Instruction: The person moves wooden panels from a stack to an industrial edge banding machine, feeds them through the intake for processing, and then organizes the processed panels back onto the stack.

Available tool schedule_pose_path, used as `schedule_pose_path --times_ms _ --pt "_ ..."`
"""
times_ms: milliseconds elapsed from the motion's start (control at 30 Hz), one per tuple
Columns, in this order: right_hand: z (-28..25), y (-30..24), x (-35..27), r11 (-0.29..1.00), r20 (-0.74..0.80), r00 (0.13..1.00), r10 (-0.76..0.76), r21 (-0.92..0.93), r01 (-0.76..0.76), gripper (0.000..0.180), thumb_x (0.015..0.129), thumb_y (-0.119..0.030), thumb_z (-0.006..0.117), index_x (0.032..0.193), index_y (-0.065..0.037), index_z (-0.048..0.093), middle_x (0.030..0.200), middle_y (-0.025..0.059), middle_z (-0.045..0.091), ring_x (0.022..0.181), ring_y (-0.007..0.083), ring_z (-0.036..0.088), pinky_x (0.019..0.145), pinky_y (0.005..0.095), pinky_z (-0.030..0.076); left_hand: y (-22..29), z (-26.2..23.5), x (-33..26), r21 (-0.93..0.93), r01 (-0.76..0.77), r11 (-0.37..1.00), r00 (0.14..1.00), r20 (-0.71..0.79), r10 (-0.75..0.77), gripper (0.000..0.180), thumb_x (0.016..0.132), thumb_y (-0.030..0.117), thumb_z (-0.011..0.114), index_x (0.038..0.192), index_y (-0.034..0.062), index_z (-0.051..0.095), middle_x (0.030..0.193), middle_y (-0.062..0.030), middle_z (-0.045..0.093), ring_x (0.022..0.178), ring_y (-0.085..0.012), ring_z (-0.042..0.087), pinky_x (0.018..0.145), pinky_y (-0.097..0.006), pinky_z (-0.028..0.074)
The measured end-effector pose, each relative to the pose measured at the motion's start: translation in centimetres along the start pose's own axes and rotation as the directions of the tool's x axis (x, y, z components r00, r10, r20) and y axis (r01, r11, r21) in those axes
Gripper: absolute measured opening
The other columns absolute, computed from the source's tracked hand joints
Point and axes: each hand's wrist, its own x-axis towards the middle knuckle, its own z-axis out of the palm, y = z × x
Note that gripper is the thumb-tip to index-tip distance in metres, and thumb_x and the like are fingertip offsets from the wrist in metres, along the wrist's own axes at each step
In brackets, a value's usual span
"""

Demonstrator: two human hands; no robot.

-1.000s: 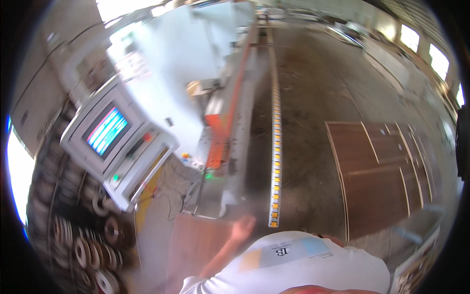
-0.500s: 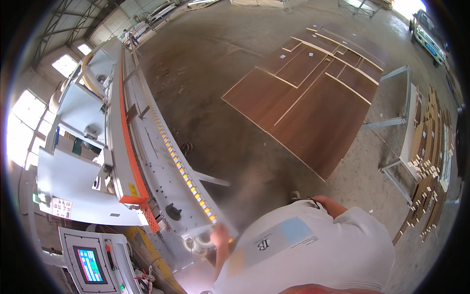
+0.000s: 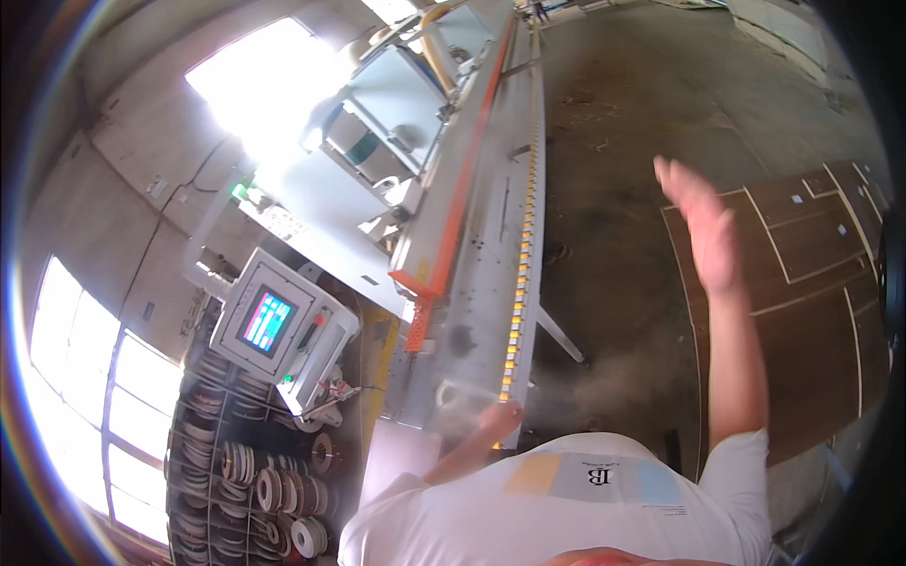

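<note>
While the right hand [image 3: 706,226] hangs empty, left fingers [image 3: 500,418] touch the machine bed [image 3: 477,311].

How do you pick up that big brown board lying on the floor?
Grip the brown board by its long left edge, coming from the bare floor beside it. It lies flat, with other boards against its far sides, so that outer edge is likely the only one fingers can slip under.

My right hand [image 3: 703,226] has swung up, open, off the white shirt [image 3: 585,509], now above the brown panels [image 3: 812,311]; my left hand [image 3: 498,420] has moved beside the machine's yellow roller strip [image 3: 518,283]; dust drifts between them.
</note>
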Motion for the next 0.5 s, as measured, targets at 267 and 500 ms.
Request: schedule_pose_path --times_ms 267,500 --pt "5.2 -6.5 17.5 0.782 0.377 0.688 -0.620 0.229 0.580 0.095 0.098 -0.076 0.028 0.147 0.003 0.045 0.149 0.0220 0.050 0.141 0.0328 0.046 0.119 0.0479 0.033 6.6 -1.7 5.6 -0.300 -0.049 0.953 0.989 -0.146 0.005 0.026 0.096 0.041 0.054 0.101 0.0203 0.069 0.094 -0.0135 0.073 0.089 -0.0389 0.070 0.075 -0.051 0.055" --pt "7.7 1.9 24.9 0.773 0.428 0.645 -0.633 0.297 0.561 0.090 0.098 -0.074 0.034 0.142 0.003 0.050 0.145 0.0208 0.055 0.137 0.0317 0.051 0.115 0.0469 0.038 7.2 -3.9 13.0 -0.381 -0.116 0.917 0.993 -0.063 0.099 0.026 0.095 0.039 0.056 0.100 0.0187 0.071 0.095 -0.0117 0.074 0.092 -0.0363 0.070 0.076 -0.049 0.055"
